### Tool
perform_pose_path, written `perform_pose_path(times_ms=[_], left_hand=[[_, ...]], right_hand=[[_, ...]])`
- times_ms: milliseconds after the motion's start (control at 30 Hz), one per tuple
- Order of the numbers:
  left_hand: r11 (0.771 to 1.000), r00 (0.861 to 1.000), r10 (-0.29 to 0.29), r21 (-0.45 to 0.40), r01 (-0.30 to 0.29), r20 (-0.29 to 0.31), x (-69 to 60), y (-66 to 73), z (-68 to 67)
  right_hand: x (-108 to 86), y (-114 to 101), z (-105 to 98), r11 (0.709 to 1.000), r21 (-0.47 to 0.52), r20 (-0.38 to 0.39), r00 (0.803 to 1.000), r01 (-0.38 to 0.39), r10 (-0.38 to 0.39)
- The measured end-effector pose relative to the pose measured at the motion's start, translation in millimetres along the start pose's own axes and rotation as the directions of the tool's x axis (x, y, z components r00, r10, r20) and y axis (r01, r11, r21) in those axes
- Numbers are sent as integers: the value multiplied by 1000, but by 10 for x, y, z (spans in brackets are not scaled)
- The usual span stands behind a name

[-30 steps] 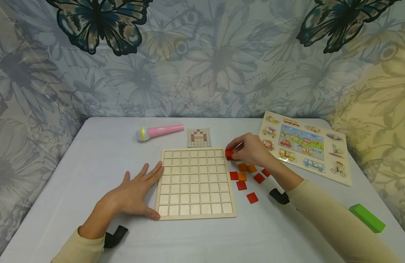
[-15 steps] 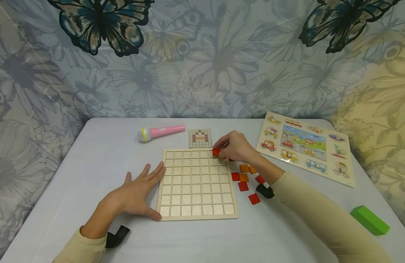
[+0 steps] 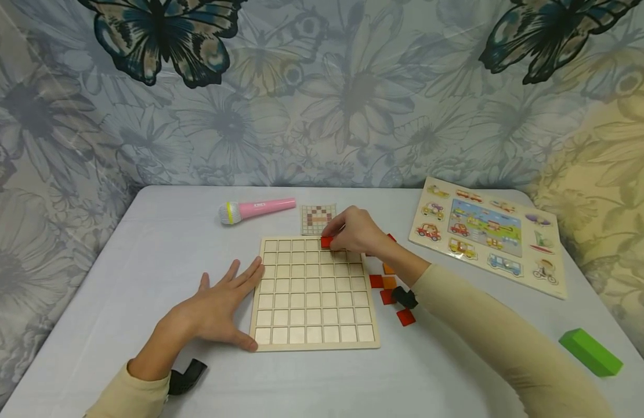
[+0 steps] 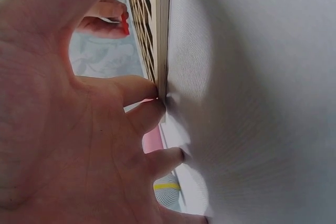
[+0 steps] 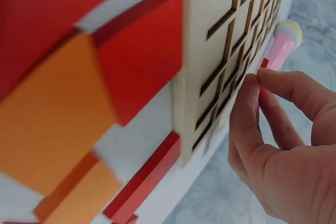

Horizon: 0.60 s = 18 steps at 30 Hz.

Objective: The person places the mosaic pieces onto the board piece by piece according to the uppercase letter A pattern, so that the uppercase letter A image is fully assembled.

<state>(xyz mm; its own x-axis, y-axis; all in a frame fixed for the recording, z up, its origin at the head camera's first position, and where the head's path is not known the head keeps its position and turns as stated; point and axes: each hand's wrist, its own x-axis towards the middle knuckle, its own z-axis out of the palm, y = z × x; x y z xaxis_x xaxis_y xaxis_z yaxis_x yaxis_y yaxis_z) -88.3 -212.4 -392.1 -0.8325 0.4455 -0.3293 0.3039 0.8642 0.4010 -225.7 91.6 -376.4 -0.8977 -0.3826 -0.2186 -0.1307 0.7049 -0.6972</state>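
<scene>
Left hand (image 3: 217,307): spread, touching the grid board (image 3: 314,302) beside it. Right hand (image 3: 357,229): pinching one red tile (image 3: 326,242); a loosened pinch could drop it askew.

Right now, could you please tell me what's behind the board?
Behind the board are a card, a microphone to its left, and a backdrop beyond. The right hand hides the card's near right corner.

The table (image 3: 188,232) bears central grid board (image 3: 314,300); microphone (image 3: 259,209), eleven o'clock; probable pattern card (image 3: 315,219), twelve; vehicle puzzle (image 3: 486,232), two; tiles (image 3: 376,281), three.
</scene>
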Motion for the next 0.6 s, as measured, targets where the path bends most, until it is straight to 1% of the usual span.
perform_pose_path(times_ms=[100, 200, 433, 600], left_hand=[[1000, 1000, -2, -4, 2, 6, -2, 5, -4], [1000, 1000, 3, -6, -4, -3, -12, 8, -17], [1000, 1000, -8, -14, 8, 5, -18, 6, -26], [1000, 1000, -11, -16, 11, 8, -17, 12, -25]], right_hand=[[41, -48, 30, 1000, -11, 13, 1000, 17, -17], [87, -112, 59, 999, -22, 22, 999, 30, -30], [157, -204, 117, 999, -34, 51, 999, 15, -13], [191, -240, 161, 997, -70, 48, 999, 18, -15]])
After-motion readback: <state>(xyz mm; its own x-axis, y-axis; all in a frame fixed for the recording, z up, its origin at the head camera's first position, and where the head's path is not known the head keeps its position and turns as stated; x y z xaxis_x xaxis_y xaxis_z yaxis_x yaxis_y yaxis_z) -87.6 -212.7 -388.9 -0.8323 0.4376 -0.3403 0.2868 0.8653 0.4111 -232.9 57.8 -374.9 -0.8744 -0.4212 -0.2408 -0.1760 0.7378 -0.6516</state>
